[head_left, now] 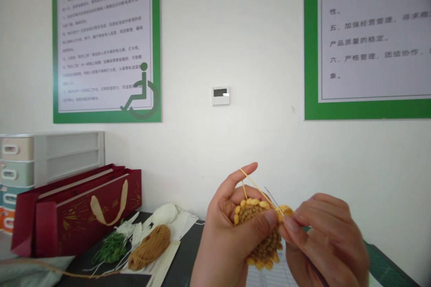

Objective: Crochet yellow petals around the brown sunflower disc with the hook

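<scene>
A round crochet piece point(255, 214), brown in the middle with a bumpy yellow edge, is pinched in my left hand point(232, 228), the thumb pressed on its front. Yellow yarn point(257, 182) runs over my raised left index finger and down to the edge of the piece. My right hand point(328, 237) grips a thin metal crochet hook point(272, 196), its tip pointing up and left beside the yarn. Close to the right fingertips is a small yellow crocheted part point(285, 210) at the piece's edge. My fingers hide part of the piece and most of the hook's handle.
Left on the dark table lie a brown yarn skein point(150, 247), green yarn point(111, 246) and white yarn point(164, 214) over papers. Dark red gift bags point(87, 215) stand before a drawer unit point(70, 150). A green mat point(387, 262) lies at right. Posters and a thermostat point(221, 96) hang on the wall.
</scene>
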Tool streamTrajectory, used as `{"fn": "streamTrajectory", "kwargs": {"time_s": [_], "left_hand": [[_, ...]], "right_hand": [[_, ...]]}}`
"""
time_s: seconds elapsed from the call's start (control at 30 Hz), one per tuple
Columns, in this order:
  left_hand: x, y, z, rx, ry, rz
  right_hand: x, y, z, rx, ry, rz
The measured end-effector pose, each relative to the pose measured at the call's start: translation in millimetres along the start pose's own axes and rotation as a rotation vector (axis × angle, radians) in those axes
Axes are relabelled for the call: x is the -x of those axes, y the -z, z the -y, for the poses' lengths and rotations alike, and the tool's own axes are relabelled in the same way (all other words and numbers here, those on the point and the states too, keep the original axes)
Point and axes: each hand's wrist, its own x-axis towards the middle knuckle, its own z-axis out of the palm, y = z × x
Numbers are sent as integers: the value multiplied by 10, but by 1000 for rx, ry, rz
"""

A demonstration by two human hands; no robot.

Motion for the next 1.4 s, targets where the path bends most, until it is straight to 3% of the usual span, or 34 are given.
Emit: {"fn": "streamTrajectory", "kwargs": {"time_s": [0.1,0.2,0.37,0.73,1.0,1.4], "left_hand": [[5,21,-40,46,71,56],[4,41,-42,126,137,99],[18,42,-30,112,101,91],[19,56,-79,-12,54,70],[8,73,-79,-73,38,88],[6,84,-70,-102,51,111]], "right_hand": [[60,-6,-2,-171,-43,33],[71,-53,55,-252,-128,-68],[8,-183,225,-410,-457,-177],[78,-157,213,-803,-883,-59],[-13,-53,136,-792,-877,122],[-123,-15,151,-670,-864,181]]}}
